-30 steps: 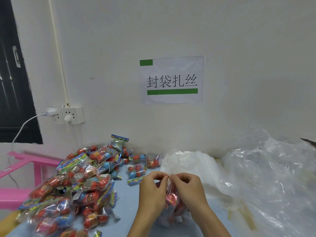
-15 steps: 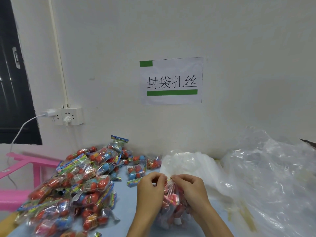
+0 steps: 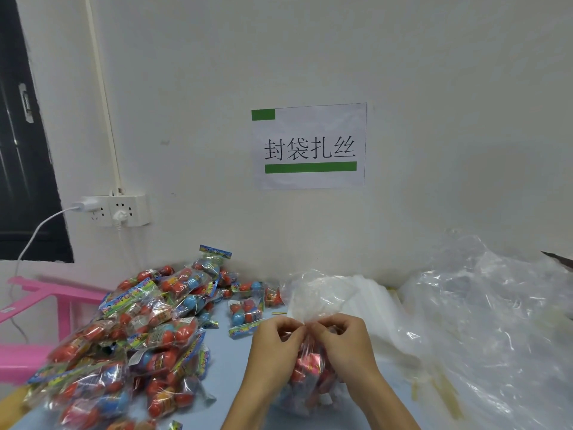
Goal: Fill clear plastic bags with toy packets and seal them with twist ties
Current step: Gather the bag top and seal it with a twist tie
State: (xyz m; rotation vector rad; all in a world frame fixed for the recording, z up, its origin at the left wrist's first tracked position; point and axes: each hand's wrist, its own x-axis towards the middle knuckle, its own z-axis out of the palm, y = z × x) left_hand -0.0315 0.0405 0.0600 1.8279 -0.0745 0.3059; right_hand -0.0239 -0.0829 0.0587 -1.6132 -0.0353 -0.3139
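Sealing the neck of a filled bag, both hands at the gather.

I have my left hand point(image 3: 276, 342) and right hand point(image 3: 344, 339) knuckle to knuckle over the clear bag point(image 3: 310, 377), which stands on the blue surface point(image 3: 229, 361) in front of me with red packets inside; the fingers of both hands are curled and pinch the bunched plastic at its neck, and whether a twist tie is already between them I cannot tell. I judge the film thin, soft and slippery, the load light but lumpy, so the hold belongs right at the gathered neck, just above the contents, not on the loose flare above. The pile of toy packets point(image 3: 130, 336) lies to the left, spare bags point(image 3: 372, 302) behind, and one small yellow tie point(image 3: 279, 313) just beyond my left hand.
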